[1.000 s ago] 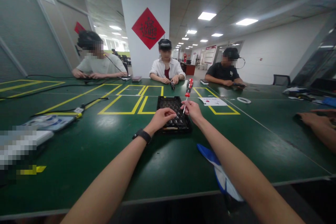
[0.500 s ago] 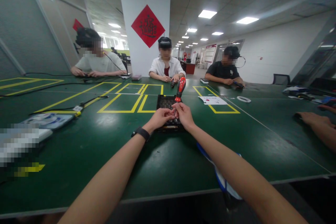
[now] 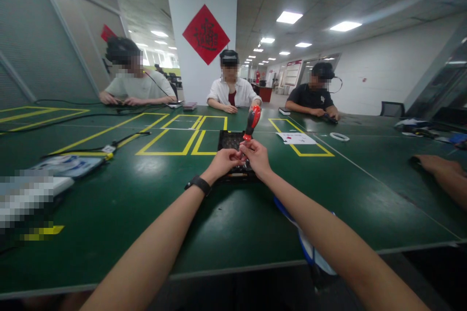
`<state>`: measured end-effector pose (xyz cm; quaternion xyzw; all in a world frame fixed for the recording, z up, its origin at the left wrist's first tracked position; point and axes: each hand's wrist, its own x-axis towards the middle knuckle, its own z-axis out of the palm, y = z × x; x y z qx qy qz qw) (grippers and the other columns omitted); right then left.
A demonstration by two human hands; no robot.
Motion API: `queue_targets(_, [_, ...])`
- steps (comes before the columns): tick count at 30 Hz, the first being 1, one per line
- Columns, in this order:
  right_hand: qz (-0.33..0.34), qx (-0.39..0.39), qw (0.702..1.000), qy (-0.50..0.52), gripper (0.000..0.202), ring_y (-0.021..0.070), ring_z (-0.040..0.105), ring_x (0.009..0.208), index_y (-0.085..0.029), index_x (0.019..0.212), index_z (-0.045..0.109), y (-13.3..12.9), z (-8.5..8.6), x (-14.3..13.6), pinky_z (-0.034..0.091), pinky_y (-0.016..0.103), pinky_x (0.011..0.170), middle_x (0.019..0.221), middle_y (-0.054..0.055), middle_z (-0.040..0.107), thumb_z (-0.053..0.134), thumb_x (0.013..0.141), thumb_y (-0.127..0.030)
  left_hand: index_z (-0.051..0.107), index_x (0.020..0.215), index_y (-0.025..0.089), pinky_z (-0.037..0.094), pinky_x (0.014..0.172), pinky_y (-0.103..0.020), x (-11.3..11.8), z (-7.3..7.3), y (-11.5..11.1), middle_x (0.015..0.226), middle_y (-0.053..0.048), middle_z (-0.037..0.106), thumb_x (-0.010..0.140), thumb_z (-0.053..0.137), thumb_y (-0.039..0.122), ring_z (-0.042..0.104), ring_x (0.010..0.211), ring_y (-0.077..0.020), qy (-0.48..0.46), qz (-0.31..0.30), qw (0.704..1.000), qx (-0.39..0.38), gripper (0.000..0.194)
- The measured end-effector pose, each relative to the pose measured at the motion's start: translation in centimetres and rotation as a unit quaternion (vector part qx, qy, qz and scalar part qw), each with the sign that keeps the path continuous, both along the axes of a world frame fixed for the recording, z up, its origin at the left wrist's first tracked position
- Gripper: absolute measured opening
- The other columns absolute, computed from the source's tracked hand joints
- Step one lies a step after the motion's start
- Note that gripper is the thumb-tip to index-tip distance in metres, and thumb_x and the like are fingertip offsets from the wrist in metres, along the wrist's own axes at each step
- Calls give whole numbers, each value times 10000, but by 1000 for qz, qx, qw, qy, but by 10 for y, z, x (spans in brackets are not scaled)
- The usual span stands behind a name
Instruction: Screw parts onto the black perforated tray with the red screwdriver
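A screwdriver [image 3: 253,120] with a red and black handle stands nearly upright, handle up and leaning slightly right. The fingers of my right hand [image 3: 257,159] are closed around its shaft, just below the handle. My left hand [image 3: 223,164] meets the right one, thumb and fingers pinched near the lower shaft. Whatever lies between those left fingertips is too small to make out. Beneath both hands is an open black case [image 3: 230,140] with a patterned interior, partly covered by my fingers. The screwdriver's tip is hidden.
Yellow tape outlines mark the green table [image 3: 153,223]. A white paper [image 3: 296,138] and a tape roll [image 3: 339,137] lie to the right, cables [image 3: 127,141] to the left. Three people sit opposite; another person's hand [image 3: 434,165] rests at far right. A blue-edged item [image 3: 308,245] lies under my right forearm.
My hands and the screwdriver have barely moved. The person opposite has moved a hand toward the right, and the dark tool that was in their hands no longer shows.
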<state>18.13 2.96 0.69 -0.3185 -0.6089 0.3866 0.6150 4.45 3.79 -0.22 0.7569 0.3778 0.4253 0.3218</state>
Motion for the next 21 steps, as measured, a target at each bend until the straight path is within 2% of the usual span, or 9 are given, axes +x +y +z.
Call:
queue_targets(4, [10, -5, 1000, 10, 333, 91, 562, 542, -178, 852, 523, 1, -1, -1, 468, 192, 461, 668, -11, 598, 615, 664, -437, 569, 651, 123, 370, 517, -190, 0, -2, 1, 576, 31, 556, 576, 676, 336, 480, 524, -83, -5, 6, 1000, 13, 250])
queue_targets(7, [41, -18, 999, 4, 350, 97, 574, 549, -189, 907, 513, 1, 0, -1, 452, 184, 442, 687, 0, 615, 554, 710, -475, 579, 651, 112, 392, 550, -196, 0, -2, 2, 597, 30, 570, 587, 672, 327, 502, 544, -86, -21, -37, 999, -5, 243])
queue_targets(10, [63, -17, 998, 6, 387, 83, 556, 522, -181, 978, 527, 0, 2, 0, 427, 173, 421, 711, 17, 621, 473, 761, -496, 622, 730, 105, 426, 616, -215, -1, 0, 1, 676, 14, 622, 620, 653, 312, 554, 609, -106, -41, -86, 995, -32, 236])
queue_targets(13, [61, -16, 998, -5, 402, 59, 503, 457, -175, 1009, 538, 0, 3, 2, 424, 180, 404, 737, 21, 621, 486, 758, -485, 627, 770, 108, 445, 662, -238, -2, 3, -2, 742, -19, 658, 650, 633, 311, 589, 661, -126, -53, -113, 990, -60, 236])
queue_targets(17, [27, -1, 1000, 5, 355, 78, 547, 517, -173, 947, 548, 1, 1, 4, 460, 195, 453, 730, 15, 618, 535, 735, -458, 611, 756, 116, 449, 648, -247, -1, 4, -4, 746, -43, 663, 644, 641, 318, 596, 663, -131, -56, -89, 993, -60, 233])
queue_targets(21, [17, 11, 999, 29, 336, 98, 582, 574, -174, 915, 550, 1, 0, 2, 476, 203, 483, 707, 9, 616, 578, 705, -435, 595, 706, 119, 410, 548, -214, 0, 3, -3, 616, 11, 600, 598, 675, 325, 522, 539, -94, -27, -41, 998, -24, 247])
